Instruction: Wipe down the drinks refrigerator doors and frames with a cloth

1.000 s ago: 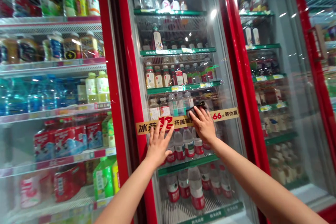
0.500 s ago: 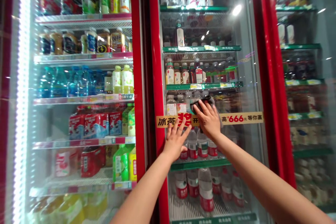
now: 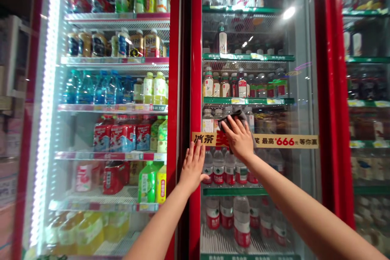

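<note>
My right hand [image 3: 240, 138] presses a dark grey cloth [image 3: 243, 114] against the glass door [image 3: 301, 101] of the middle fridge. The cloth bunches under the fingers and sticks out above and beside them. It overlaps part of a gold strip sticker [image 3: 288, 141] with printed characters that runs across the glass. My left hand [image 3: 193, 166] rests with fingers outstretched at the door's left side, over the red frame [image 3: 195, 69] and the edge of the glass. Its fingertips reach the left end of the sticker, and nothing is in it.
Behind the glass stand shelves of bottles, with water bottles [image 3: 241, 221] at the bottom. To the left, another fridge holds drinks and red packs [image 3: 122, 135]; a bright light strip [image 3: 48, 101] lines its side. A third fridge [image 3: 367, 89] is on the right.
The view has shifted left. My left hand has slid left along the sticker to the door frame. My right hand and the cloth have also moved left over the glass, covering different lettering.
</note>
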Motion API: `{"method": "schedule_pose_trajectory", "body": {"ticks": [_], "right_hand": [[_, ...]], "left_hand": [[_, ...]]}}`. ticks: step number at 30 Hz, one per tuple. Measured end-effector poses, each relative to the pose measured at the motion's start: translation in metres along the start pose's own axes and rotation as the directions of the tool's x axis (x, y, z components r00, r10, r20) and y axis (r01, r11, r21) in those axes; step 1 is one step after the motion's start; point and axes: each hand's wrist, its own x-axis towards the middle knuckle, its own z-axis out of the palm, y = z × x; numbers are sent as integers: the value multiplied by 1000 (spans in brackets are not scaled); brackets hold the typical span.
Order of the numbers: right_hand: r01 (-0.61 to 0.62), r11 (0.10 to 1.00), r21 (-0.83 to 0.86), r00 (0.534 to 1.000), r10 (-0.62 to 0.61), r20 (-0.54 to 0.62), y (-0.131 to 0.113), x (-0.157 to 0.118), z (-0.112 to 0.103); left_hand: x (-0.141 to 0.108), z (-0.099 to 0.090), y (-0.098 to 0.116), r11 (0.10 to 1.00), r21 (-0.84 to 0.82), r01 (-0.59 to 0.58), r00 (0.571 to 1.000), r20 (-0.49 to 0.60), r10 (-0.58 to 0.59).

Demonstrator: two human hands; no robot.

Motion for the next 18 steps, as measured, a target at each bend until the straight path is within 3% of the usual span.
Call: {"method": "schedule_pose_trajectory", "body": {"ticks": [2,5,6,10,12,14,18], "right_hand": [[209,977,35,973,-211,94,-9,-16,-2],[452,888,83,871,-460,171,-10,-29,-7],[470,879,74,863,-476,170,-10,-25,-7],[330,943,-30,943,-328,64,-27,11,0],[282,958,-57,959,-282,14,-40,22,5],[315,948,-52,949,-315,10,-48,21,9],[461,887,0,885,-460,68,-50,10,9]], "left_hand": [[0,0,2,1000,-11,2,1000,5,-2],[0,-2,4,999,-33,27,1000,16,-27],[0,-4,5,998,-40,38,999,19,-37],[-3,-4,7,997,-40,59,998,12,-59],[-5,-1,7,997,-21,70,998,0,-70],[-8,3,8,996,-8,85,996,-11,-85],[-12,9,12,994,-25,105,994,-25,-106]]}}
